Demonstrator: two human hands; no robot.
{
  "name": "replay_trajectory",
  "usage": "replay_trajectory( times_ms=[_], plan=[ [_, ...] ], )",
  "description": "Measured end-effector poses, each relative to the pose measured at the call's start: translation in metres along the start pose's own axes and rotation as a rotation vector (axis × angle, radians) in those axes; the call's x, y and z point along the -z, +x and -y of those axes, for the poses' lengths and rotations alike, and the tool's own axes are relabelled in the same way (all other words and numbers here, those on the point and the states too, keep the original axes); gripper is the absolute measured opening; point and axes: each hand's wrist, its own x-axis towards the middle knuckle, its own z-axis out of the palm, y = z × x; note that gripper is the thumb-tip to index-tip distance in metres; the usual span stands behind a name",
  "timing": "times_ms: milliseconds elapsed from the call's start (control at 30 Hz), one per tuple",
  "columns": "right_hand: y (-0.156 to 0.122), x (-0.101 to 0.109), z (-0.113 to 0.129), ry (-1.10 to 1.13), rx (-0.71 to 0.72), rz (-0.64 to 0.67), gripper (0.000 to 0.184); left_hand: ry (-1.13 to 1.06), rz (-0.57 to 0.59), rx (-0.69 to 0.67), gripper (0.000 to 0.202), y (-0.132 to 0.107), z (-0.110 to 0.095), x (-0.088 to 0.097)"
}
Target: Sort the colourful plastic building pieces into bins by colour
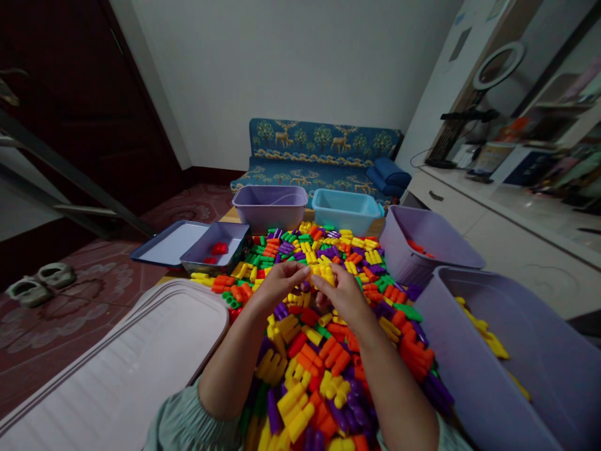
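Observation:
Both my hands meet over a wide heap of plastic building blocks (pixel 334 356) in yellow, orange, purple, green and red. Between them is a yellow building block (pixel 323 272), held up just above the heap. My left hand (pixel 287 280) pinches its left side with thumb and fingertips. Wrapped round the right side, my right hand (pixel 344 289) has its thumb on the near face. Whether the yellow piece is one block or several joined cannot be made out.
A lilac bin (pixel 270 210) and a light blue bin (pixel 347 212) stand behind the heap. On the right are a purple bin (pixel 399 250) with orange pieces and a larger one (pixel 451 351) with yellow pieces. Left lie an open tin (pixel 206 257) with red pieces and pale lids (pixel 154 351).

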Motion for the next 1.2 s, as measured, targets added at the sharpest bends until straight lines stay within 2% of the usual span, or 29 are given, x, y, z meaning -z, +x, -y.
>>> replay_trajectory(
  times_ms=[167, 267, 333, 400, 467, 533, 600, 733, 867, 967, 1100, 1200],
  plan=[
    [0.001, -0.009, -0.002, 0.416, -0.059, -0.112, 0.043, 0.036, 0.031, 0.02, 0.05, 0.002, 0.002, 0.001],
    [0.001, -0.012, 0.002, 0.661, -0.114, -0.171, 0.041, 0.05, 0.024, 0.035, 0.052, 0.001, 0.002, 0.001],
    [0.002, -0.009, 0.009, 0.797, -0.125, -0.284, 0.036, 0.064, 0.003, 0.048, 0.054, 0.001, 0.002, 0.001],
    [0.001, 0.001, 0.02, 0.921, -0.067, -0.42, 0.028, 0.068, -0.02, 0.058, 0.057, 0.001, 0.003, 0.002],
    [-0.002, 0.015, 0.033, 1.024, 0.071, -0.571, 0.015, 0.062, -0.033, 0.065, 0.059, 0.002, 0.004, 0.003],
    [-0.008, 0.032, 0.044, 1.074, 0.278, -0.745, 0.003, 0.058, -0.036, 0.075, 0.061, 0.002, 0.005, 0.003],
    [-0.014, 0.05, 0.053, 1.086, 0.436, -0.838, 0.008, 0.065, -0.035, 0.083, 0.06, 0.002, 0.005, 0.003],
    [-0.021, 0.083, 0.058, 1.124, 0.589, -0.923, 0.014, 0.075, -0.032, 0.085, 0.057, 0.002, 0.005, 0.002],
    [-0.022, 0.11, 0.053, 1.16, 0.626, -1.025, 0.02, 0.065, -0.034, 0.092, 0.056, 0.002, 0.006, 0.002],
    [-0.025, 0.121, 0.051, 1.145, 0.645, -1.044, 0.029, 0.064, -0.038, 0.102, 0.055, 0.002, 0.006, 0.002],
    [-0.035, 0.121, 0.058, 1.176, 0.55, -1.126, 0.044, 0.066, -0.038, 0.103, 0.053, 0.002, 0.005, 0.001],
    [-0.041, 0.117, 0.067, 1.317, 0.465, -1.183, 0.043, 0.071, -0.041, 0.1, 0.051, 0.002, 0.005, 0.002]
  ],
)
